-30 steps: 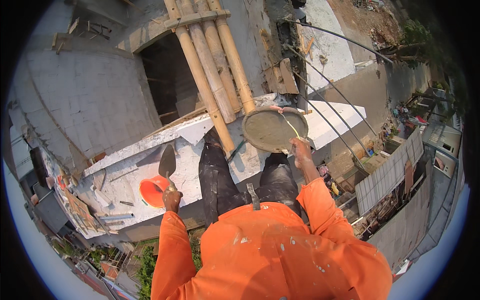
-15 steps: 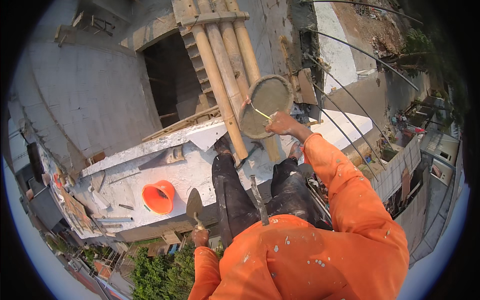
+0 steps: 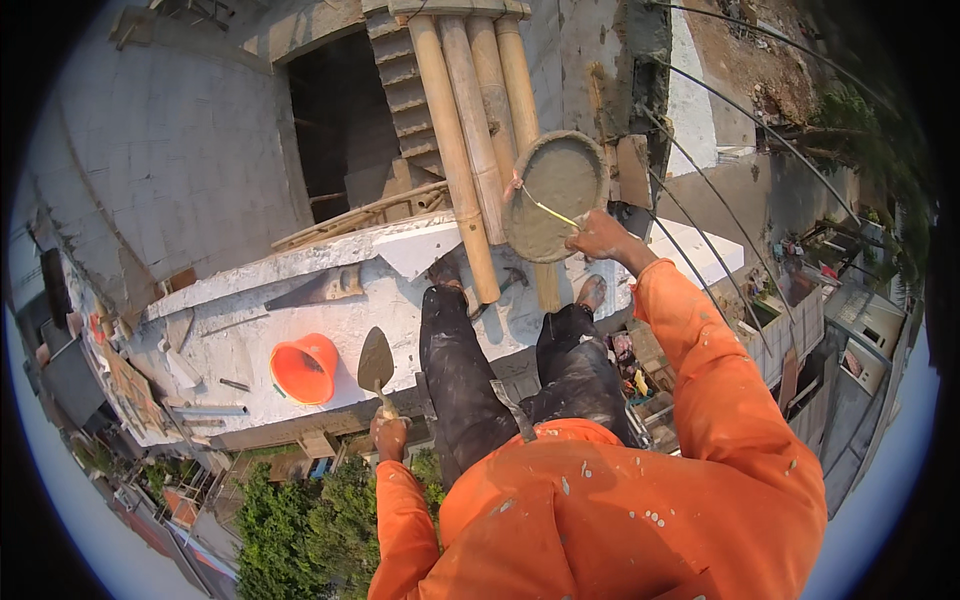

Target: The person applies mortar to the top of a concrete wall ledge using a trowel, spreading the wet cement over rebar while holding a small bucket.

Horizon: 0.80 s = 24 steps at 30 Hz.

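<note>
My right hand is closed around the pale yellow handle of a round bucket of wet grey mortar. The bucket is beside the lower part of the bamboo poles; whether it rests on anything is hidden. A small pinkish thing at its left rim is too small to name. Down on the left, my left hand grips a pointed trowel, its blade directed away from me. An orange bucket lies left of the trowel, tilted, on the white ledge; no hand touches it.
Bamboo poles slope down to the ledge between my feet. A handsaw and a hammer lie there. A dark opening with steps is beyond. Thin dark rods jut out at right. Treetops show far below the ledge.
The mortar bucket and my right hand have shifted slightly right in the picture. My left hand with the trowel is higher and a little further left. The whole view has also shifted.
</note>
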Each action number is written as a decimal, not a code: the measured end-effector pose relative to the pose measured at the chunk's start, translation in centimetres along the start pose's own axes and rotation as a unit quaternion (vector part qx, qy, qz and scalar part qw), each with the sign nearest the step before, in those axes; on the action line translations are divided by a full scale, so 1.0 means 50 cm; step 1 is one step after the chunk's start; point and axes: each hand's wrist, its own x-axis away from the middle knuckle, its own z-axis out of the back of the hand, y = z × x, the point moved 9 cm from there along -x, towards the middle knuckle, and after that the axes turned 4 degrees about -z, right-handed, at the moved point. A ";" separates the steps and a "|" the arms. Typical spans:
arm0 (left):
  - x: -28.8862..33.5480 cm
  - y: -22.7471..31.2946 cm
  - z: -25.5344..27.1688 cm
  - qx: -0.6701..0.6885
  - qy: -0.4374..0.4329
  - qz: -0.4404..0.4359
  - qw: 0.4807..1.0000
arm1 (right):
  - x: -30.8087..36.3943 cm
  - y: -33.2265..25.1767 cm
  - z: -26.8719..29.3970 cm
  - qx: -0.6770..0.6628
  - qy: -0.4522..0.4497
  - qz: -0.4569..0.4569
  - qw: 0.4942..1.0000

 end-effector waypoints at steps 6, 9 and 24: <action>-0.007 -0.095 -0.012 0.039 0.055 0.049 0.996 | 0.016 -0.061 -0.020 0.159 0.024 0.208 0.965; 0.018 -0.191 -0.036 0.091 0.028 0.093 0.991 | 0.041 -0.124 -0.006 0.098 -0.067 0.074 0.990; -0.022 -0.117 -0.036 -0.006 0.043 0.012 0.999 | -0.001 0.048 -0.027 0.077 0.032 0.075 0.994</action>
